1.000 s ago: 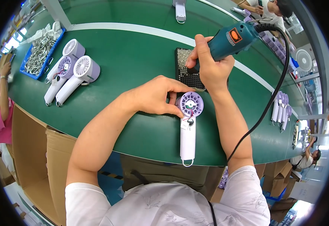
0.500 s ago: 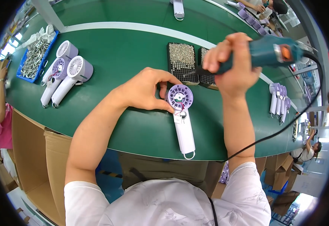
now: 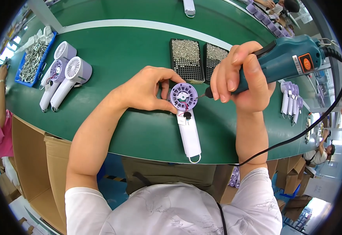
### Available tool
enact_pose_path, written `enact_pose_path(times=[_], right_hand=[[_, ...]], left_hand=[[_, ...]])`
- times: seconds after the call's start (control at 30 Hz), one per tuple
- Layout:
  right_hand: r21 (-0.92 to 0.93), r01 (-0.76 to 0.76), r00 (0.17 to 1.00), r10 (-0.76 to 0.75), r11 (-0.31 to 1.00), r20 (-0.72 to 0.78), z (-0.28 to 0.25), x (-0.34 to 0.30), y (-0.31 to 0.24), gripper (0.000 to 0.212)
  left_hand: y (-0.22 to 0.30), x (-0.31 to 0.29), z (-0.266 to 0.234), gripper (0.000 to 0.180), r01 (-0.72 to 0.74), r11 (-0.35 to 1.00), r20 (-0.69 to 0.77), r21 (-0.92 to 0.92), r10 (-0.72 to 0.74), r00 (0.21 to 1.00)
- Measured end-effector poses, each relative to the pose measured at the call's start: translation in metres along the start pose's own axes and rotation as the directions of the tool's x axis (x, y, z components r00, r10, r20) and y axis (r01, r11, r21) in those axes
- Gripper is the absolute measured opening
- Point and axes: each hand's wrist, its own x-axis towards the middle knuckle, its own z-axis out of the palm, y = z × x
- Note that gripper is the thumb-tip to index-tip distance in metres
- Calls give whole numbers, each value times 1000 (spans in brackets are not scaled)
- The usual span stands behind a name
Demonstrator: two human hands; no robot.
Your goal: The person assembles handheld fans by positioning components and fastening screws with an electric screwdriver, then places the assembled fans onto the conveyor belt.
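A white and purple handheld fan lies on the green table in front of me, its round head away from me and its wire loop at the near edge. Inside the open head a white hub and thin red wires show. My left hand grips the rim of the head from the left, between thumb and fingers. My right hand is wrapped round a teal electric screwdriver. Its thin bit points left and reaches the right side of the fan head; I cannot tell whether it touches.
Two black screw trays stand just beyond the fan. At the left are several other fans and a blue bin of metal rings; more fan parts lie right. The screwdriver's black cord loops past my right arm. Co-workers sit nearby.
The screwdriver has swung from over the screw tray down toward me, its bit now beside the fan head. My left hand keeps its hold on the fan.
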Motion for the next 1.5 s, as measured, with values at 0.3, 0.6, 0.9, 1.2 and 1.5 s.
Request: enact_pose_path(times=[0.3,0.6,0.9,1.2,1.5], right_hand=[[-159,3,979,30,987,200,-12,-1,7,19],[-128,-194,976,204,973,73,4,-9,18,9],[-11,-245,944,241,970,223,0,-9,27,19],[-58,-227,949,234,972,209,-7,-12,11,22],[-950,121,927,310,287,212,38,-61,-50,45]], left_hand=[[-3,0,1,59,-15,1000,5,3,15,1000],[-4,1,-2,57,36,999,21,-11,-36,999],[-3,-5,-2,57,13,1000,0,3,-13,1000],[-1,8,1,56,-12,1000,58,11,11,998],[-3,-11,10,56,-26,1000,-87,17,27,996]])
